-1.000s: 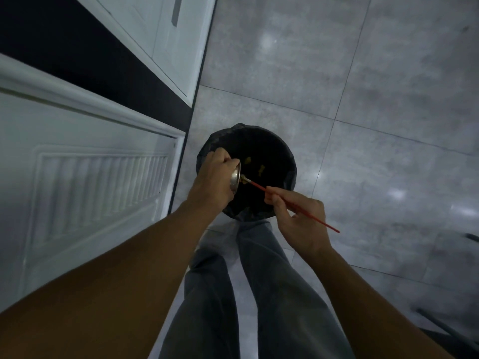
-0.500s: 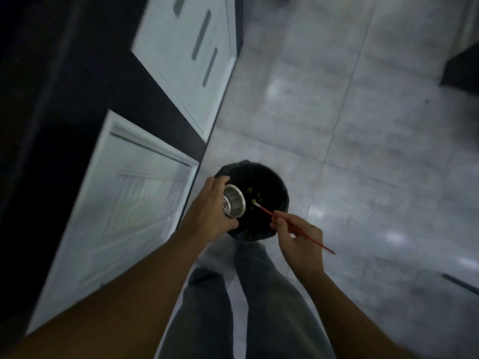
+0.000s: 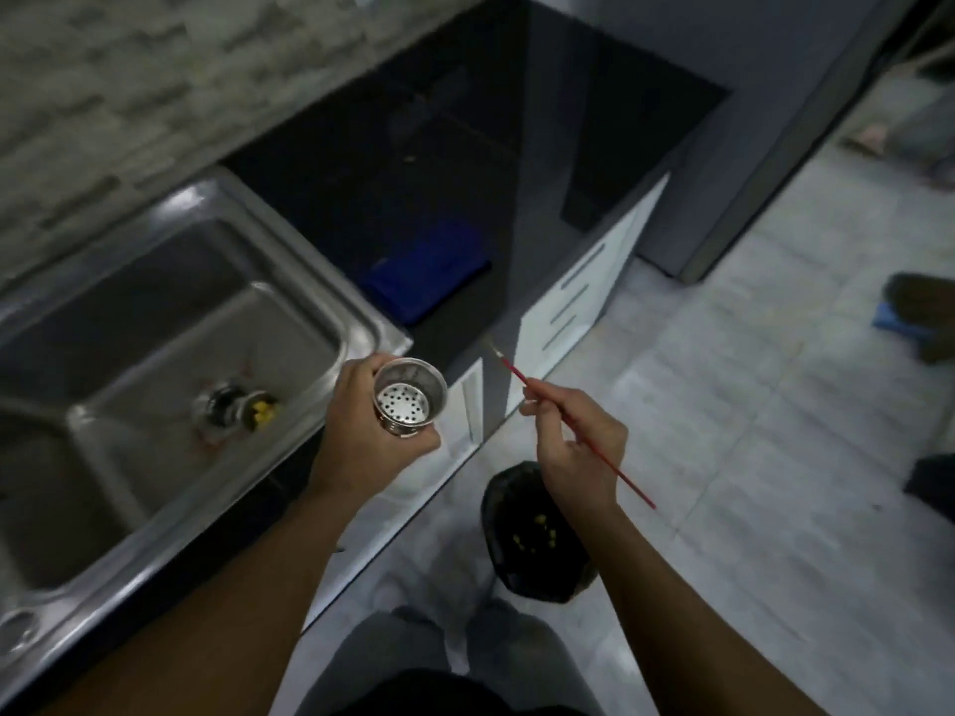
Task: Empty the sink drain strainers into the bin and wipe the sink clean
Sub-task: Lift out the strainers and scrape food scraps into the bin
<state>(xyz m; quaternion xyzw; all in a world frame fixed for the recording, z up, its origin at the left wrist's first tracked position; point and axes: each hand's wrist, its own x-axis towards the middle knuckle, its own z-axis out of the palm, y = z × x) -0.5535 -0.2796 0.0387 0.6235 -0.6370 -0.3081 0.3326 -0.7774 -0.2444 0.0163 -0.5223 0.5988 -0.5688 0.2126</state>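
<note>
Strainer [image 3: 410,396] in left hand [image 3: 362,426] hangs near the sink [image 3: 373,323] rim corner.

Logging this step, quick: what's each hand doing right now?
Left hand: holding the metal strainer.
Right hand: pinching the red brush.

1 head-worn wide-angle view looks steeply down from close above both forearms, facing the black glossy counter [image 3: 413,162] and grey tiled floor [image 3: 775,457].
</note>
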